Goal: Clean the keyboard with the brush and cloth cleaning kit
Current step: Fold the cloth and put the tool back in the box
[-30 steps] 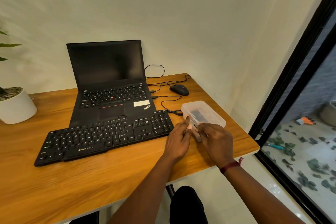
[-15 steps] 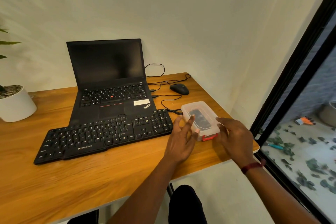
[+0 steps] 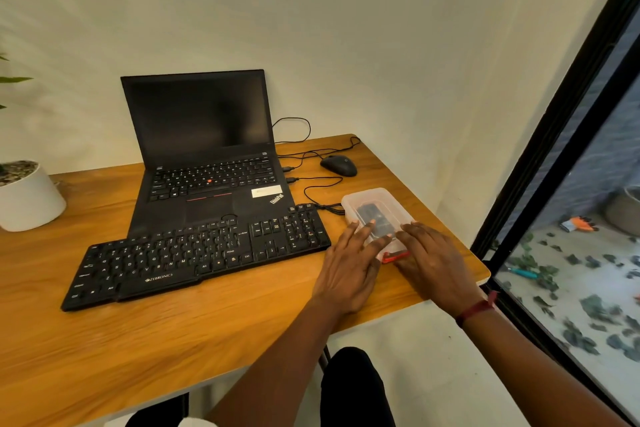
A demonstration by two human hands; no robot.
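Grip spread, our left hand [image 3: 346,269] and right hand [image 3: 434,262] rest on the lidded clear plastic box [image 3: 369,198]; the black keyboard [image 3: 194,253] awaits cleaning.

clear plastic box [image 3: 375,199]; matt black keyboard [image 3: 194,256]; glossy wood desk [image 3: 138,340].

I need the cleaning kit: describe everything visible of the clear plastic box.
The clear, rounded rectangular plastic box lies flat near the right edge of the wooden desk, lid on, red latch at its near end. Something dark shows inside. The left hand and right hand rest straight fingers on it.
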